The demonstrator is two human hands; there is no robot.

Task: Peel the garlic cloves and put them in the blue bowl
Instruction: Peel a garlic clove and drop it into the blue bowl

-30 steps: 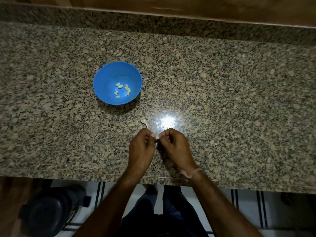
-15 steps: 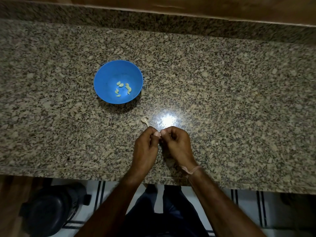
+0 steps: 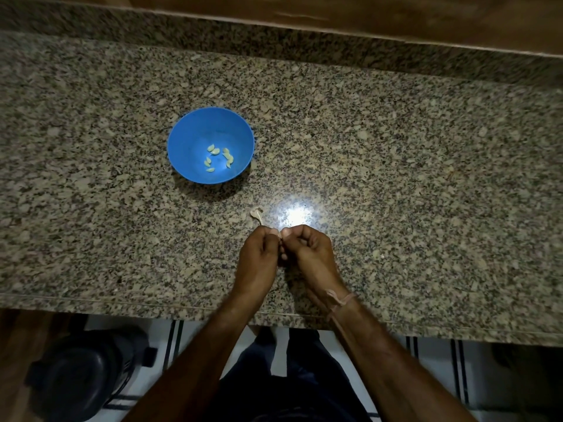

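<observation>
While my left grip (image 3: 260, 257) and right grip (image 3: 309, 251) pinch together on what seems a garlic clove (image 3: 280, 236), barely visible, the blue bowl (image 3: 185, 141) sits forward-left on the tabletop (image 3: 396, 178), nearer my left grip.

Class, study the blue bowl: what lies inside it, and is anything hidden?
Inside the blue bowl, a few pale peeled garlic cloves lie loose on the bottom. Nothing covers them; only the counter beneath the bowl is hidden.

Pale peeled cloves (image 3: 217, 156) inside blue bowl (image 3: 189, 138)
</observation>
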